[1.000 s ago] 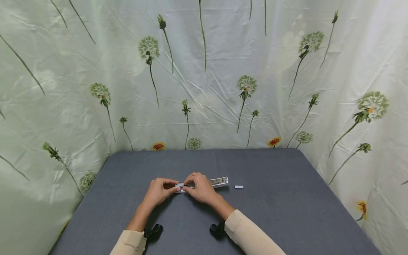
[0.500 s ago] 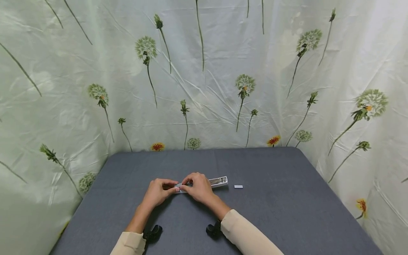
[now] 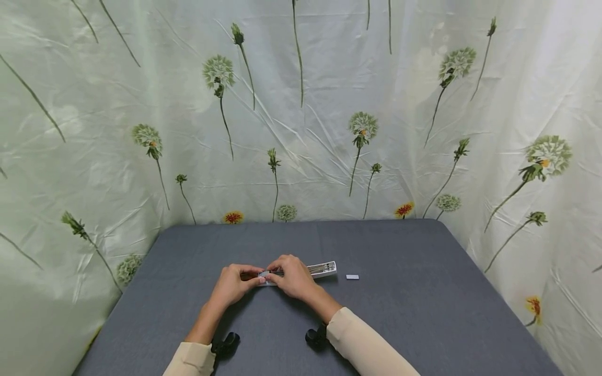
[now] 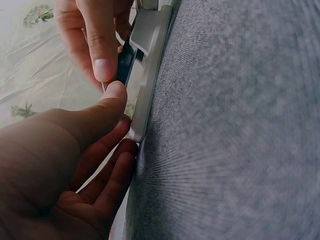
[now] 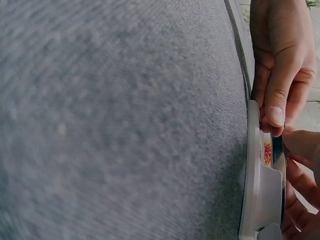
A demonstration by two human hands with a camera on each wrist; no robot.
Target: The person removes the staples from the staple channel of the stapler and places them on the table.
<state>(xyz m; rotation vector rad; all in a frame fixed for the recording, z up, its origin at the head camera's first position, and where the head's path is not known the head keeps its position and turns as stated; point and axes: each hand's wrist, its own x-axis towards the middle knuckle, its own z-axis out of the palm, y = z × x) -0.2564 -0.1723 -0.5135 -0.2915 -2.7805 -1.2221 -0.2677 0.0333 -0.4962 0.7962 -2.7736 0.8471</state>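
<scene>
A white-and-grey stapler (image 3: 323, 269) lies opened out on the table, its upper part swung back to the right. Its pale base (image 4: 150, 90) and dark metal magazine (image 4: 128, 67) show in the left wrist view. My left hand (image 3: 232, 282) grips the front end, thumb on the magazine tip and fingers by the base. Over the magazine, my right hand (image 3: 292, 277) pinches a small silvery staple strip (image 3: 264, 273) between thumb and fingers. The fingertips hide most of that strip. Both hands nearly meet at the magazine.
To the right of the stapler lies a small pale strip (image 3: 352, 277) on the grey-covered table (image 3: 400, 318). A flower-printed curtain (image 3: 320, 156) hangs behind the table and along its sides. A black wrist device (image 3: 227, 344) sits below the left forearm.
My right hand has shifted slightly left toward the left fingertips, bringing the staple strip closer to the magazine's front end. The left hand and stapler stay nearly still.
</scene>
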